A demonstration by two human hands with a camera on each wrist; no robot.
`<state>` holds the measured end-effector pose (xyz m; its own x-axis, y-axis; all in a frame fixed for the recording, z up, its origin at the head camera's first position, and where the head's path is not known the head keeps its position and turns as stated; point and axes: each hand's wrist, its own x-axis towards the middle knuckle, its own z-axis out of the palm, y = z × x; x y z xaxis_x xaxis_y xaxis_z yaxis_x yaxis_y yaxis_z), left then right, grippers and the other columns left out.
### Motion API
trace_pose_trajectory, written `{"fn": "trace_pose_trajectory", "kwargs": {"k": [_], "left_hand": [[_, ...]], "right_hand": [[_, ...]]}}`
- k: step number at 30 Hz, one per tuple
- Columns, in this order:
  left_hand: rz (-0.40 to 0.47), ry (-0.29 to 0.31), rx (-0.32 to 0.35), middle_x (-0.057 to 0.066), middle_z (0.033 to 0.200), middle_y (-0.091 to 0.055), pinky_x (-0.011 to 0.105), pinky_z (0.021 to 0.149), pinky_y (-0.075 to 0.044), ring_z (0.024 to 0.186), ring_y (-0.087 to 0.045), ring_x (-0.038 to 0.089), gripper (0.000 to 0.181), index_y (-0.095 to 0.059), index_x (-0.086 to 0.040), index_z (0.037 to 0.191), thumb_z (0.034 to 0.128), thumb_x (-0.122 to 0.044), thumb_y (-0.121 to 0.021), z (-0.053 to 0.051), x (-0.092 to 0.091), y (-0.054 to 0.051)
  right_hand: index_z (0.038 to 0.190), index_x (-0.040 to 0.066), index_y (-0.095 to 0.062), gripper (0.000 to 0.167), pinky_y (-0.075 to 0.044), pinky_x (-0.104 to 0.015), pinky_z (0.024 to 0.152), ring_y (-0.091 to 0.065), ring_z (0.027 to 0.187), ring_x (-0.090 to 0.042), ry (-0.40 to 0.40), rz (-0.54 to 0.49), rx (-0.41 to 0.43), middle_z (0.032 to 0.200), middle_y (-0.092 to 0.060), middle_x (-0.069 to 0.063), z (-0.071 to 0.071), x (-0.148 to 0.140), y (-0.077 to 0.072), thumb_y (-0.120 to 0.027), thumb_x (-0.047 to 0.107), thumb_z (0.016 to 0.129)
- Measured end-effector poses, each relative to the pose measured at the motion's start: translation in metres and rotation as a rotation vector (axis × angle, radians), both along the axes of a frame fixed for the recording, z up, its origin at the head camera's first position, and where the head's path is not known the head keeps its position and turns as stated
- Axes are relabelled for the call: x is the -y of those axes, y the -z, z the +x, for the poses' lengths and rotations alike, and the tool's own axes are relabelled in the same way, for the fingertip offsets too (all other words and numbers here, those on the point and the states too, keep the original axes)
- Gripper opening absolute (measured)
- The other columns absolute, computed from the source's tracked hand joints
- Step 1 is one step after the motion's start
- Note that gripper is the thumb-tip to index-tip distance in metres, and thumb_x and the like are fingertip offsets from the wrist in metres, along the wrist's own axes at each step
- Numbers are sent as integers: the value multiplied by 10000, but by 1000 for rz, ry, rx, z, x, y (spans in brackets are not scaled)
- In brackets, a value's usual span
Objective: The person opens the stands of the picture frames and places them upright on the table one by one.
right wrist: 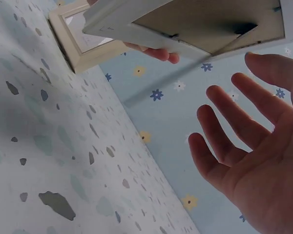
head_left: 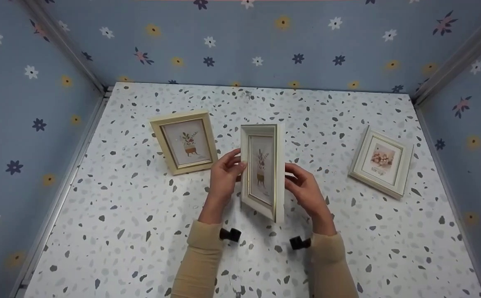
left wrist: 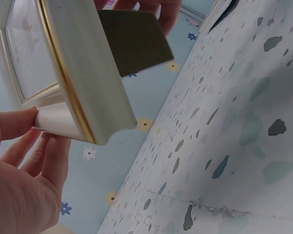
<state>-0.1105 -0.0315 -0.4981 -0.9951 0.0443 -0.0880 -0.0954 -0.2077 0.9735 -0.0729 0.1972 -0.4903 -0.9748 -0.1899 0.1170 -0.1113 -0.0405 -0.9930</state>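
One hand, the left [head_left: 222,179], pinches the side edge of a white picture frame [head_left: 279,174] above a speckled tabletop [head_left: 141,248]. The right hand [head_left: 308,190], fingers spread, is just beside its back. Other frames sit either side: cream-yellow [head_left: 166,151] left, pale [head_left: 405,165] farther right.

Head view: the white frame [head_left: 261,169] hides its own back and some fingertips of the left hand [head_left: 223,178] and right hand [head_left: 308,192] on either side. Lettering [head_left: 377,171] in the small frame [head_left: 383,160], right of the white frame, is too small to read; sleeves [head_left: 203,256] below the white frame are cut off. Left wrist view: the white frame is cut off at top and left; the right hand, behind it, is cut off at the top. Right wrist view: the white frame, cut off at the top, partly covers the cream frame [right wrist: 90,56]; the white frame's stand [right wrist: 166,82] is blurred.
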Motion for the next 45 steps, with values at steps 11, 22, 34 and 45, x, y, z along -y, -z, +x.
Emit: {"fn": "trace_pose_trajectory", "kwargs": {"k": [11, 22, 34, 45], "left_hand": [[-38, -17, 21, 116, 1125, -697, 319, 678, -587, 943, -697, 212, 412, -614, -64, 1344, 938, -39, -681, -2, 3, 2], [-56, -58, 29, 115, 1132, -695, 345, 706, -590, 941, -691, 203, 418, -631, -69, 1329, 919, -45, -709, 0, 2, 3], [-21, -127, -18, 137, 1105, -698, 356, 708, -598, 912, -695, 214, 401, -668, -50, 1281, 889, 23, -718, 2, -1, 1], [-81, -145, -102, 77, 1092, -710, 302, 675, -576, 894, -671, 216, 364, -723, -99, 1217, 860, -55, -781, 1, -6, -14]], "right_hand": [[1281, -91, -599, 322, -514, -343, 924, -618, 1094, -306, 187, 45, -277, 1213, -646, -217, 16, 0, -32, -588, -66, 961], [1240, -129, -614, 332, -539, -259, 842, -638, 1049, -256, 260, 249, -384, 1184, -654, -242, 35, 15, -82, -610, -140, 909], [1259, -111, -621, 347, -539, -225, 828, -645, 1020, -330, 339, 342, -370, 1199, -662, -227, 35, 15, -80, -645, -91, 913], [1246, -90, -643, 331, -508, -157, 775, -657, 1005, -345, 505, 317, -234, 1174, -676, -232, 24, 8, -68, -673, -41, 919]]}}
